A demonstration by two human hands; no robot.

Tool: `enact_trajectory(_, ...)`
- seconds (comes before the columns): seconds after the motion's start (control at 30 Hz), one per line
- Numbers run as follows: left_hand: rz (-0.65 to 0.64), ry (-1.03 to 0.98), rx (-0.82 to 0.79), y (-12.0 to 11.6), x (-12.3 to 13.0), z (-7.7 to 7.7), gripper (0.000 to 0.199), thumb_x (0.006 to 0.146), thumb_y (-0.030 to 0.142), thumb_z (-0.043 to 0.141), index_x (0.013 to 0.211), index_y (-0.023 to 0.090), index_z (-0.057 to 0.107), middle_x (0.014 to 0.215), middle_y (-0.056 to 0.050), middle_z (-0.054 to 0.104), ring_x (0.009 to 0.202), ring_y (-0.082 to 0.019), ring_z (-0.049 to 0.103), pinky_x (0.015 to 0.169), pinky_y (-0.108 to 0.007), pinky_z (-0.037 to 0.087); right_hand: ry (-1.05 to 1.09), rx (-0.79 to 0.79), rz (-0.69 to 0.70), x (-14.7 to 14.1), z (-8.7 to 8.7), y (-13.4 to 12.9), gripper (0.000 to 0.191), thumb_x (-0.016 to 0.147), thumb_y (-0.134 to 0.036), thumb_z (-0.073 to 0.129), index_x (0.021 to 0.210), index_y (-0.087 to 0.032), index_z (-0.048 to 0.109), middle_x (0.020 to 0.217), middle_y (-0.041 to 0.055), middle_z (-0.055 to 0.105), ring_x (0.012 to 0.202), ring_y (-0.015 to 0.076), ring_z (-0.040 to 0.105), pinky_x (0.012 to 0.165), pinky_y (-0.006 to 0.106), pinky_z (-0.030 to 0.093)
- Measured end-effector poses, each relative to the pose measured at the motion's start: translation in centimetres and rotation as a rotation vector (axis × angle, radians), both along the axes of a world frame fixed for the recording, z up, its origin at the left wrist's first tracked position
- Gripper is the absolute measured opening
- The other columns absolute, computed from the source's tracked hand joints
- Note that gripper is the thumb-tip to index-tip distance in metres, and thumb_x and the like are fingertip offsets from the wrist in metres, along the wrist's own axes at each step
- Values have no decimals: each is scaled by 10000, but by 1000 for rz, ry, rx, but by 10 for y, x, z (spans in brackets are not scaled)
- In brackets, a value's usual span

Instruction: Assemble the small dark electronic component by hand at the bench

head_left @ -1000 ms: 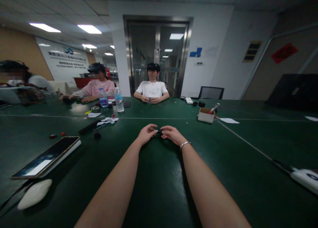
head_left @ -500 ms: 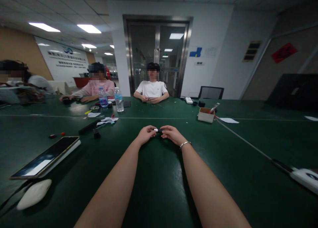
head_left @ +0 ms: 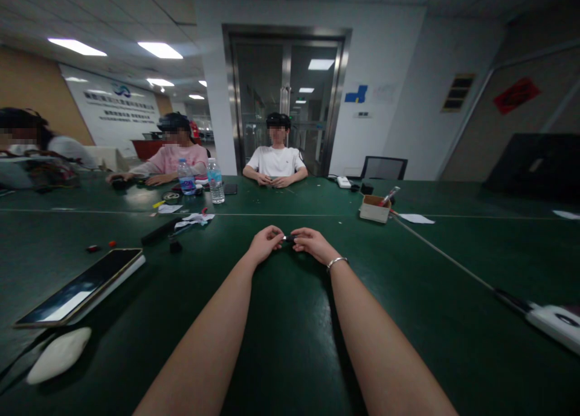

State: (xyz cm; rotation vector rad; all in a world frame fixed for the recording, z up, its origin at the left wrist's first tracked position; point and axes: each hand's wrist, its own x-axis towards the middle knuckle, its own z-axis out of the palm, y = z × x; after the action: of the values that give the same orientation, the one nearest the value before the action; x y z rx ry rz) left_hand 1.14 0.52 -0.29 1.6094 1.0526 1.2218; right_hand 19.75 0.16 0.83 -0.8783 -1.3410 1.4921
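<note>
Both my hands meet over the green table [head_left: 290,319], pinching a small black object with a pale, shiny end [head_left: 289,239] between them. My left hand [head_left: 267,245] is closed at the shiny end, thumb and fingertips together. At the black end, my right hand [head_left: 312,245] grips with its fingers curled; a silver bracelet [head_left: 337,263] circles that wrist. The object is too small and dark for me to tell its kind, and fingertips cover parts of it.
Left of my arms lie a phone [head_left: 81,289] on a white box and a pale smooth object [head_left: 58,355]. Water bottles [head_left: 215,181] stand farther back. Rightward are a small open box [head_left: 375,209] and a white power strip [head_left: 555,325]. Several people sit across the table.
The fingers of my left hand have shifted slightly at the shiny end, and less of that end shows now. My right hand keeps its grip. The view has moved very slightly.
</note>
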Motion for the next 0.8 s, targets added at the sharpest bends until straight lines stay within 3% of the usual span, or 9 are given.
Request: enact_trajectory(0.8,-20,-45,-118,-2,-1,5,232,721,287,669,837,98,601,660,-39,634,549,-94,566,548,-234,435,15,-5,-21,1,0,-1,224,723,0,597,911,-120,622,728,28,652,566,81,634,547,169,529)
